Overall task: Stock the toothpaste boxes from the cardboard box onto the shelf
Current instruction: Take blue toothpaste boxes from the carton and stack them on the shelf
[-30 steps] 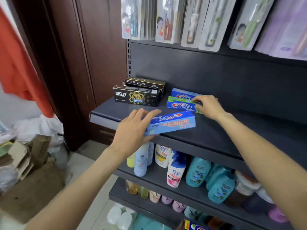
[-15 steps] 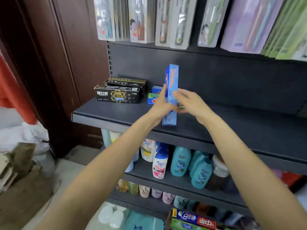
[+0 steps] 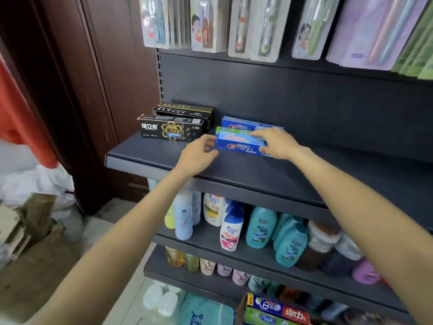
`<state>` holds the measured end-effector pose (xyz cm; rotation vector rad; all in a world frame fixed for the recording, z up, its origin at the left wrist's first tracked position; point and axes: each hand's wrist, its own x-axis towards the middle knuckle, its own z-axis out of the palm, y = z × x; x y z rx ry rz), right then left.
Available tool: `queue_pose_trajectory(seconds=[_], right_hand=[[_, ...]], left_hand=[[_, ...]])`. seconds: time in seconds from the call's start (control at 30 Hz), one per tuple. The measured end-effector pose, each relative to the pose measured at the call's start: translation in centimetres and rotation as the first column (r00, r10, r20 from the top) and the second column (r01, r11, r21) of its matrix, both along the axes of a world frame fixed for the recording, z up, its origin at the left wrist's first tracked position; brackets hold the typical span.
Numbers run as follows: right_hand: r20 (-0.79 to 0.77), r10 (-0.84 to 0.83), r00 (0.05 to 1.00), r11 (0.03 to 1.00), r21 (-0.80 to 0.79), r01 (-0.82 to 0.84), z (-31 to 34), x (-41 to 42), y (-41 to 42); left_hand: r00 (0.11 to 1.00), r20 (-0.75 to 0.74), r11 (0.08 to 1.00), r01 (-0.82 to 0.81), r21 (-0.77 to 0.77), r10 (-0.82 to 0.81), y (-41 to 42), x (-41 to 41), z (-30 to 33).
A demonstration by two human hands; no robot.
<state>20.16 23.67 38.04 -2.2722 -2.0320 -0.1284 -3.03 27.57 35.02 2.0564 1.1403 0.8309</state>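
A blue toothpaste box (image 3: 239, 144) lies lengthwise on the dark shelf (image 3: 164, 161), in front of a green-topped box (image 3: 230, 130) and another blue box (image 3: 243, 124). My left hand (image 3: 199, 153) cups the front box's left end, finger above and thumb below. At the right end my right hand (image 3: 275, 143) grips the same box, fingers over its top and thumb at the front. Two black toothpaste boxes (image 3: 173, 131) stand to the left. The cardboard box (image 3: 276, 310) with more toothpaste shows at the bottom edge.
Toothbrush packs (image 3: 234, 24) hang just above the shelf. Shampoo bottles (image 3: 234, 226) fill the shelf below, with small bottles one shelf lower. A brown wooden door (image 3: 105, 90) flanks the shelving on the left. Cardboard scraps (image 3: 28, 231) and white bags lie on the floor. Bare shelf stretches right of my hands.
The blue box, held upright between both hands half a second ago, now lies flat on the shelf against the other blue and green boxes. Both hands stay at its ends.
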Motion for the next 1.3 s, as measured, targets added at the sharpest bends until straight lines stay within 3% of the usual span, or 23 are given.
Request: queue_pose_trajectory(seconds=[0.1, 0.17, 0.33, 0.4, 0.53, 0.6, 0.7, 0.77, 0.83, 1.0, 1.13, 1.3], right_hand=[[0.056, -0.069, 0.996, 0.968, 0.247, 0.053, -1.3, 0.1, 0.0], [0.014, -0.060, 0.998, 0.914, 0.402, 0.049, -1.6, -0.6, -1.2], [-0.131, 0.087, 0.988, 0.756, 0.654, 0.021, -3.4, -4.5, -10.8], [-0.180, 0.081, 0.980, 0.741, 0.668, 0.061, -5.8, -5.9, -15.7], [-0.327, -0.031, 0.945, 0.847, 0.493, 0.198, -13.2, -6.6, -24.0], [-0.372, -0.150, 0.916, 0.910, 0.310, 0.275, -17.6, -5.7, -27.5], [-0.389, -0.391, 0.834, 0.919, -0.116, 0.376, -24.2, -4.0, -32.0], [-0.377, -0.477, 0.794, 0.872, -0.318, 0.373, -28.0, -2.9, -34.7], [-0.369, -0.536, 0.760, 0.826, -0.416, 0.381, -30.9, -1.8, -36.8], [-0.231, -0.648, 0.726, 0.736, -0.437, 0.518, -36.9, 1.1, -39.2], [-0.085, -0.670, 0.737, 0.709, -0.367, 0.602, -40.9, 1.6, -39.5], [0.049, -0.617, 0.786, 0.735, -0.321, 0.597, -43.3, 0.6, -40.1]], left_hand=[[1.000, 0.028, 1.000, 0.002, 0.008, -0.002, 0.2, 0.2, 0.0], [0.998, 0.059, 0.998, 0.003, 0.063, -0.007, -0.6, 0.5, 0.1], [0.977, 0.193, 0.923, 0.007, 0.385, -0.088, -6.9, 1.4, -1.0], [0.963, 0.200, 0.882, 0.068, 0.466, -0.180, -10.1, 1.8, -2.6], [0.926, 0.069, 0.779, 0.269, 0.566, -0.370, -16.1, 2.7, -8.2], [0.885, -0.010, 0.771, 0.411, 0.486, -0.465, -18.3, 3.2, -12.1], [0.795, -0.138, 0.793, 0.604, 0.081, -0.591, -20.6, 4.4, -18.1], [0.714, -0.184, 0.737, 0.650, -0.184, -0.676, -21.5, 5.3, -22.4], [0.647, -0.285, 0.706, 0.653, -0.273, -0.708, -22.0, 6.2, -26.8], [0.479, -0.626, 0.766, 0.551, -0.332, -0.616, -23.0, 8.1, -34.2], [0.370, -0.752, 0.762, 0.592, -0.261, -0.545, -23.9, 10.4, -37.4], [0.384, -0.834, 0.814, 0.567, -0.126, -0.396, -25.3, 12.4, -39.5]])
